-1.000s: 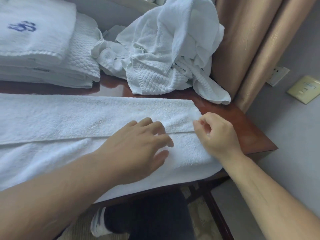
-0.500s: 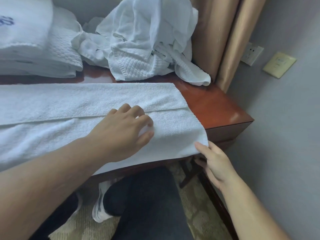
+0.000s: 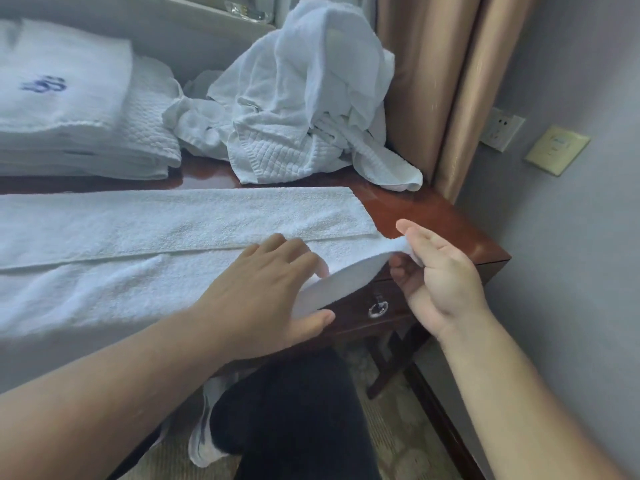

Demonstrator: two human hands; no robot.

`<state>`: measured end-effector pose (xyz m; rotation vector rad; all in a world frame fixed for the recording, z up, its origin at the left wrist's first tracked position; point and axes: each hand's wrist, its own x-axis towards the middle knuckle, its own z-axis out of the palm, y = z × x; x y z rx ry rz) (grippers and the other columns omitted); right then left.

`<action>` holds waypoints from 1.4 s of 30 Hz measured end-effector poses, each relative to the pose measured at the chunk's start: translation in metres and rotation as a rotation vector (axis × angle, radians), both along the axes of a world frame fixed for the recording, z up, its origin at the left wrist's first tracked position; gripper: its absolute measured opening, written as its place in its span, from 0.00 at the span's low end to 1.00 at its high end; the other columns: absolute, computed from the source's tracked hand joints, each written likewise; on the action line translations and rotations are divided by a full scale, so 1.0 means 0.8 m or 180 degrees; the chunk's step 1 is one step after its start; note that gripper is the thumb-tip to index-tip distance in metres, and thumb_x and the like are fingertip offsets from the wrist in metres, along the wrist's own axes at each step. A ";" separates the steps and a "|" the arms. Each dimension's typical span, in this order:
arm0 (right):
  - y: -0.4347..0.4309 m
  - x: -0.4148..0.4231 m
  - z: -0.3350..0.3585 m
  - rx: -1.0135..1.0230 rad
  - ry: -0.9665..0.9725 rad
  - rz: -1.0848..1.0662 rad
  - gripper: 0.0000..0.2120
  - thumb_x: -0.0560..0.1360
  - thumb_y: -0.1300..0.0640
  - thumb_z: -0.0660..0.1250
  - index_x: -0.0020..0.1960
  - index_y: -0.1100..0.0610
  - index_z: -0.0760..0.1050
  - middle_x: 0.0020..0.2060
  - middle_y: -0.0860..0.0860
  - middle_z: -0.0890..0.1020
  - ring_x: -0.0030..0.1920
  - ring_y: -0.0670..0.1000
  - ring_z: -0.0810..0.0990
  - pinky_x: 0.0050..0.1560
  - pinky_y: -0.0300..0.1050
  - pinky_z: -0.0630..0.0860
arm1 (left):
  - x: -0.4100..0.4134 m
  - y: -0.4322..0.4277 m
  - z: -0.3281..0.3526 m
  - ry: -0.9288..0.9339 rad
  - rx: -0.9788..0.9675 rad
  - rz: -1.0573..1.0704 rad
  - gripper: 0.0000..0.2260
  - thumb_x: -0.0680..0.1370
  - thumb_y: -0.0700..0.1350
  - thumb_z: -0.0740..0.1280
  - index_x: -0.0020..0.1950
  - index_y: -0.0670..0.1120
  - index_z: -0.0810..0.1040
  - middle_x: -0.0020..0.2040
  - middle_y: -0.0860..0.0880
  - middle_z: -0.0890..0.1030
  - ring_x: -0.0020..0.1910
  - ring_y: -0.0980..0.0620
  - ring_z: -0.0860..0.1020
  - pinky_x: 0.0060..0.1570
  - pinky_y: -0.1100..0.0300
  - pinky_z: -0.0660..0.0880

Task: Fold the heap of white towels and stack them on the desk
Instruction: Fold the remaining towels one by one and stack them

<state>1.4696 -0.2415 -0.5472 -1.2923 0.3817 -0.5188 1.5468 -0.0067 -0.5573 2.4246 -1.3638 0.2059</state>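
towel (image 3: 156,244) lies long across the bench (image 3: 436,216), folded lengthwise. we hold its right end corner raised off the bench edge in our right grip (image 3: 440,275), pinched between thumb and fingers. just left of that, our left grip (image 3: 263,299) rests flat, straight fingers pressing the towel down. beyond both grips sits the crumpled heap (image 3: 304,109); far left of them, the folded stack (image 3: 69,109).

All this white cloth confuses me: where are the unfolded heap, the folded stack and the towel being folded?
heap (image 3: 298,109), head view, on its crumpled middle.
stack (image 3: 69,112), head view, on its top face.
towel (image 3: 156,230), head view, on its flat middle.
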 end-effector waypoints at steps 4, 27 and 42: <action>-0.021 0.021 0.017 0.0339 -0.0240 0.0411 0.15 0.76 0.56 0.70 0.62 0.59 0.79 0.44 0.52 0.86 0.45 0.49 0.85 0.40 0.39 0.79 | 0.010 -0.004 0.010 0.0431 -0.0136 0.0433 0.15 0.82 0.57 0.59 0.38 0.53 0.66 0.43 0.56 0.71 0.45 0.54 0.71 0.44 0.54 0.69; -0.065 0.180 0.031 -0.3855 0.0920 -0.0314 0.16 0.82 0.48 0.63 0.36 0.49 0.73 0.27 0.47 0.75 0.31 0.40 0.75 0.29 0.35 0.64 | 0.211 -0.020 0.068 -0.0815 0.0893 0.0397 0.12 0.83 0.58 0.58 0.56 0.57 0.79 0.38 0.55 0.73 0.37 0.50 0.75 0.31 0.59 0.65; 0.044 0.203 -0.003 -0.4816 0.0017 -0.0410 0.08 0.74 0.53 0.73 0.46 0.54 0.76 0.42 0.51 0.75 0.45 0.56 0.77 0.49 0.54 0.72 | 0.211 0.086 0.023 0.0110 0.0114 0.1183 0.19 0.76 0.65 0.59 0.67 0.65 0.65 0.53 0.64 0.76 0.53 0.59 0.76 0.44 0.58 0.69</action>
